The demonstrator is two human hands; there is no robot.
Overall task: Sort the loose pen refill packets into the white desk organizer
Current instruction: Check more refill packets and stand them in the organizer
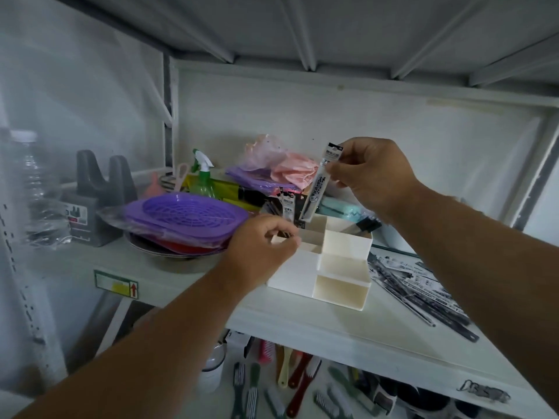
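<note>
A white stepped desk organizer [338,290] stands on the shelf at the centre. My right hand [373,176] pinches a long pen refill packet [319,184] by its upper end; the packet hangs tilted with its lower tip just above the organizer's rear compartment. My left hand [261,247] has its fingers curled over the organizer's rear left corner, where a second packet [287,207] stands upright; whether the fingers hold that packet or the rim is hidden. Several loose refill packets [423,290] lie flat on the shelf to the right of the organizer.
Purple baskets in plastic wrap [184,214] sit stacked left of the organizer, with a green spray bottle [204,176] and pink and purple bags [272,167] behind. A grey holder [96,204] and a clear bottle [36,182] stand far left. Brushes [290,385] lie on the lower shelf.
</note>
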